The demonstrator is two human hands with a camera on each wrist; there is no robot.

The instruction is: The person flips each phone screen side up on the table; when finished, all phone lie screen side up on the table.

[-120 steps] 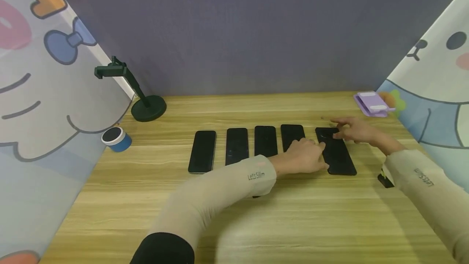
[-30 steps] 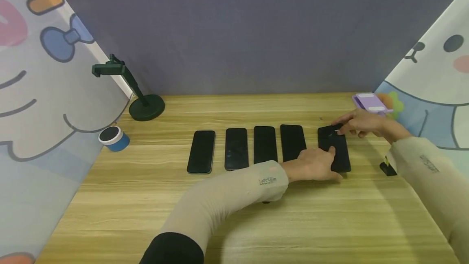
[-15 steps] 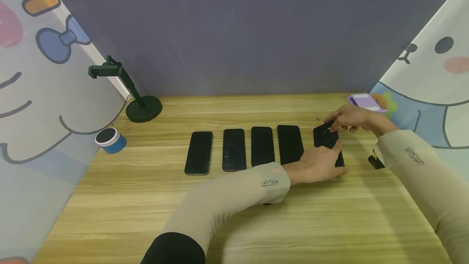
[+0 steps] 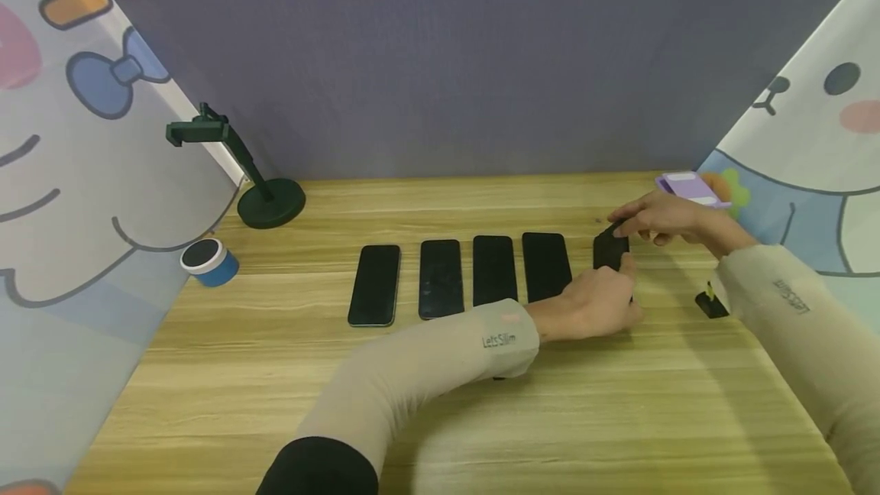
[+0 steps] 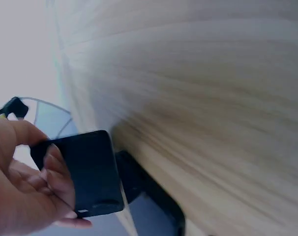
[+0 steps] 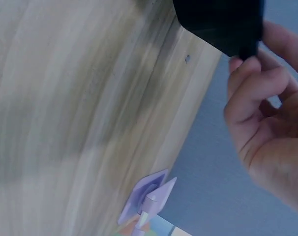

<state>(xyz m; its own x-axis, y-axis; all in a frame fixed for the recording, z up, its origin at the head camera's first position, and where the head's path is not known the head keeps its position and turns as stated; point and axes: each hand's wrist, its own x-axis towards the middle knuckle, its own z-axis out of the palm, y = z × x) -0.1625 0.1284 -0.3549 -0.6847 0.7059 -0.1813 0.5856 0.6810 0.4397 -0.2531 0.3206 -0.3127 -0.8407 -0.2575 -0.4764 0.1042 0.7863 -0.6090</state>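
Note:
A black smartphone (image 4: 608, 249) is tilted up on its side at the right end of a row of phones, held between both hands. My left hand (image 4: 596, 301) grips its near end; in the left wrist view, thumb and fingers curl round the edges of the phone (image 5: 90, 172). At the far end my right hand (image 4: 677, 221) pinches a corner; the right wrist view has its fingertips on the dark phone (image 6: 220, 22). Beside the left hand lies another black phone (image 4: 546, 266), its near end hidden by that hand.
Three more phones lie leftward: one black (image 4: 493, 270), one dark (image 4: 441, 279), one silver-edged (image 4: 374, 285). A purple folding stand (image 4: 690, 188) is at the back right. At the left are a dark green stand (image 4: 271, 203) and a blue-and-white jar (image 4: 210, 262). A grey panel (image 4: 440, 59) rises behind the table.
Four seconds ago the rightmost phone lay flat under both hands. It has since shifted slightly left and been tipped up onto its side, with both hands closing on its ends.

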